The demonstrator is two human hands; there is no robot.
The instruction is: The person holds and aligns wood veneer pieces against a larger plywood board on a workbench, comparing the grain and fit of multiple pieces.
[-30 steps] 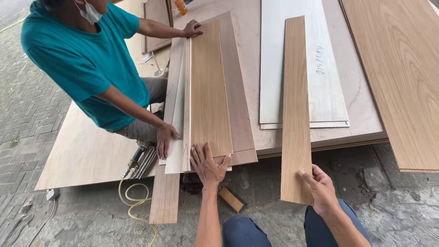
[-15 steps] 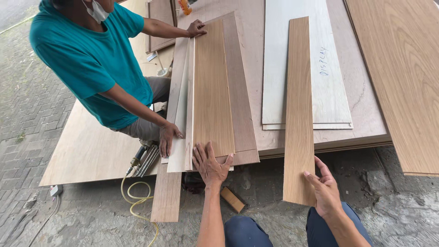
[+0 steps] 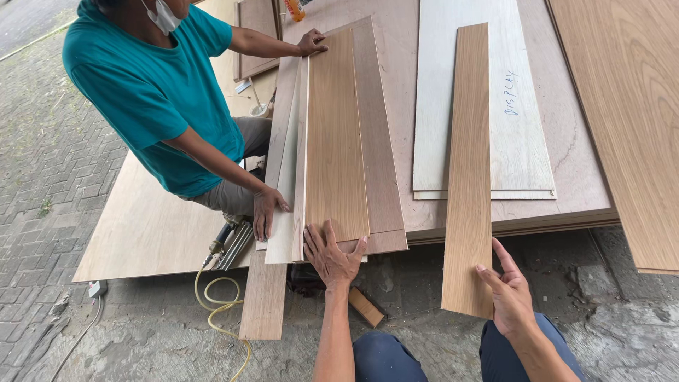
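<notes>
Two hands work the stacked plywood sheets (image 3: 566, 184): left hand (image 3: 334, 252), fingers spread, presses the aligned veneered panel (image 3: 336, 134); right hand (image 3: 511, 291), fingers open, steadies the overhanging loose strip (image 3: 469, 170), not yet placed.

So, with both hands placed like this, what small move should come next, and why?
Probably a short push of the narrow plank away from the body, with the right hand. Its near end hangs past the edge of the plywood base, over the ground. The left hand lies flat on the end of the upright board, which the co-worker's hands also steady, so it should hold.
</notes>
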